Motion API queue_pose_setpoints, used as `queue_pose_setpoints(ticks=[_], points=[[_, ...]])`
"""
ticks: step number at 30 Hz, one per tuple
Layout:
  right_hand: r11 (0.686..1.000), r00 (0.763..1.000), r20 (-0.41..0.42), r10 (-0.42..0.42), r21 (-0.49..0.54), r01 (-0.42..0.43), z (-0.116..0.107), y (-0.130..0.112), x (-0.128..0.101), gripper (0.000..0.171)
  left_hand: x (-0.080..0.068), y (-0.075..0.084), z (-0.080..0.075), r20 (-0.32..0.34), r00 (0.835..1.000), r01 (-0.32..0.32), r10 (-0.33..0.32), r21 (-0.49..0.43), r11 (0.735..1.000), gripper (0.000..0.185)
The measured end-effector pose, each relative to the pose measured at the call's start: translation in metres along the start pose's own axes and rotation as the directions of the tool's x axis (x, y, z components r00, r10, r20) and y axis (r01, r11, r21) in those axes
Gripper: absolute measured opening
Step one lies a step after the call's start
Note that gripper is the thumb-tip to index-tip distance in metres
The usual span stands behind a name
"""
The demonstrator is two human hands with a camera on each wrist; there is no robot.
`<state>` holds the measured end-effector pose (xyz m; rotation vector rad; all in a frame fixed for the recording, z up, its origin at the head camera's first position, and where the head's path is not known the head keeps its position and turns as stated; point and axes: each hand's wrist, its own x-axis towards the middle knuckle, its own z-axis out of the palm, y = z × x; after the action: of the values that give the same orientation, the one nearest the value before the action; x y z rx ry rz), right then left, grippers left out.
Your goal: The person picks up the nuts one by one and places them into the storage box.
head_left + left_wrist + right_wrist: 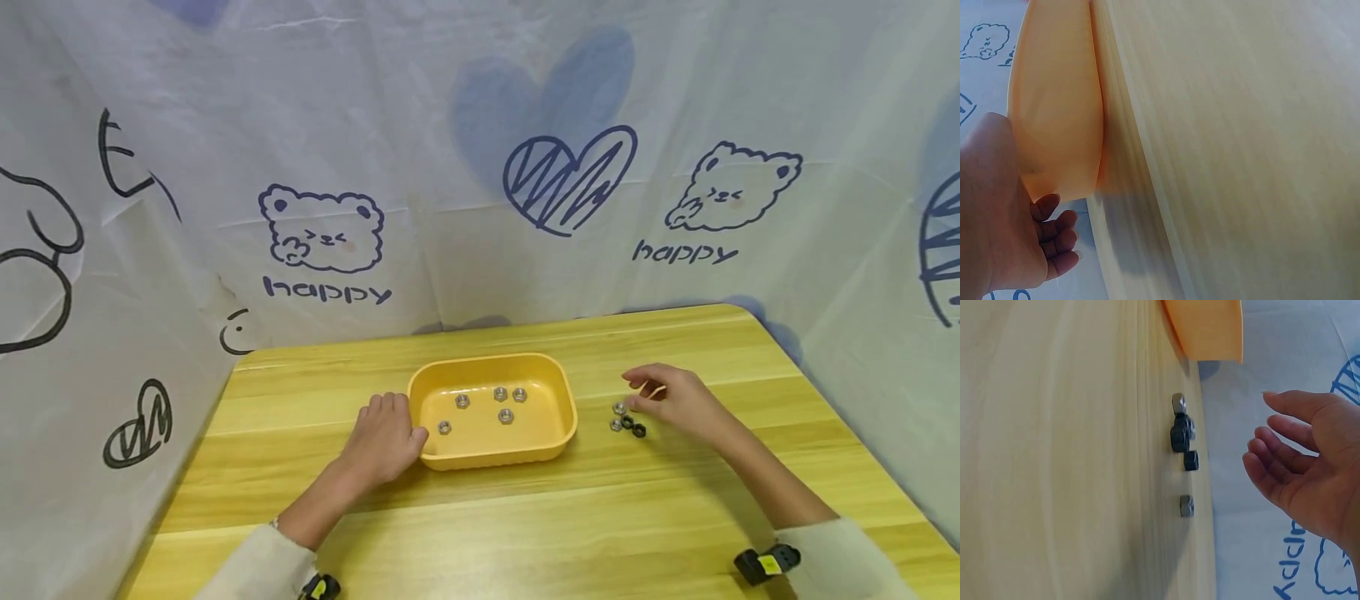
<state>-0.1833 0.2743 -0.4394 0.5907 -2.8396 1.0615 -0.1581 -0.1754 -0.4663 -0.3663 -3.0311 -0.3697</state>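
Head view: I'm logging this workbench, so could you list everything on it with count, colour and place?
Tray: one, yellow-orange, centre of table.
Nuts in tray: five, silvery, loose on its floor.
Nuts on table: a small cluster right of the tray, silvery and black; exact count unclear.
Table: one, light wood.
Backdrop: white cloth with blue bears and hearts, behind and at the sides.
Left hand: rests against the tray's left end.
Right hand: open, above the loose nuts.

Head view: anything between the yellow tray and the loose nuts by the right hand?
Nothing: in the head view only bare wooden table separates the yellow tray from the loose nuts.
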Motion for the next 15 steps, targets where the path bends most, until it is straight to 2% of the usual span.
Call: queue_pose_setpoints(ticks=[9,15], points=[[0.999,0.999,0.025,0.035,-0.006,-0.035,-0.004,0.016,-0.006,0.043,0.0,0.001,-0.002,0.009,1.0,0.0,0.0,-0.001,1.0,0.022],[0.997,0.997,0.055,0.061,-0.048,-0.059,-0.005,0.024,-0.009,0.047,0.001,-0.001,-0.001,0.014,1.0,0.001,-0.001,0.003,1.0,0.021]])
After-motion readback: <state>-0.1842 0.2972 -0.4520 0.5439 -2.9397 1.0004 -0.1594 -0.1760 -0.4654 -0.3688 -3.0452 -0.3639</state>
